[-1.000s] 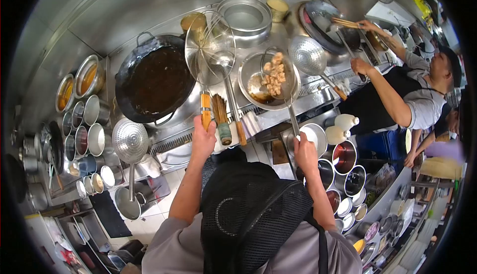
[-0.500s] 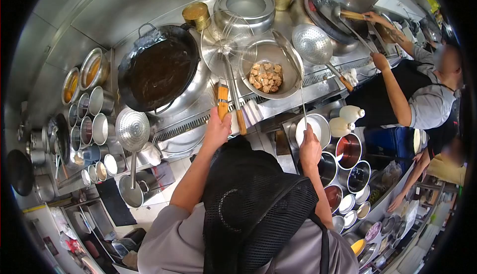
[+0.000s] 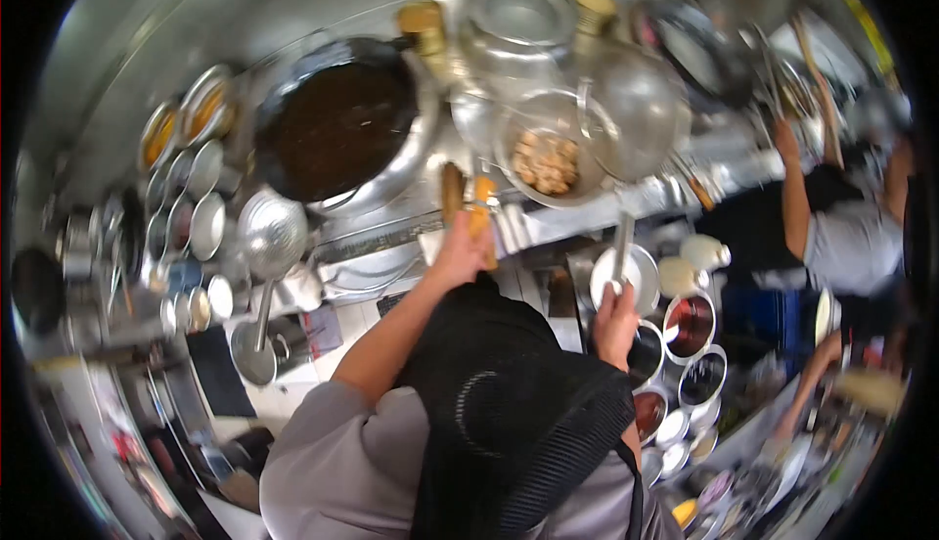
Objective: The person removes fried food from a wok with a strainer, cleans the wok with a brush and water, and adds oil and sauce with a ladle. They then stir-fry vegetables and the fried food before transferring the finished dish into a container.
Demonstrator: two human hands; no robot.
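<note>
My left hand [image 3: 462, 254] is closed around a bamboo brush [image 3: 452, 193] in front of the stove edge. A yellow wooden handle [image 3: 489, 256] shows at the same hand; blur hides whether it is gripped too. My right hand [image 3: 615, 317] grips a metal handle [image 3: 622, 247] above a white-lined pot [image 3: 641, 276]; the utensil's far end is blurred. Ahead stands a steel bowl [image 3: 577, 198] with browned meat pieces [image 3: 545, 161] in it. A large round metal utensil [image 3: 641, 114], smeared by motion, overlaps the bowl's right side.
A wok of dark liquid [image 3: 337, 129] sits left on the stove. A perforated skimmer [image 3: 273, 233] rests near small metal pots [image 3: 208, 225]. Sauce pots [image 3: 690, 325] and squeeze bottles [image 3: 704, 250] stand right. A co-worker [image 3: 851, 222] works at the far right.
The view has shifted and blurred. The wire strainer beside my left hand no longer shows clearly. My right hand's utensil handle looks shorter and steeper. The co-worker's arms have moved.
</note>
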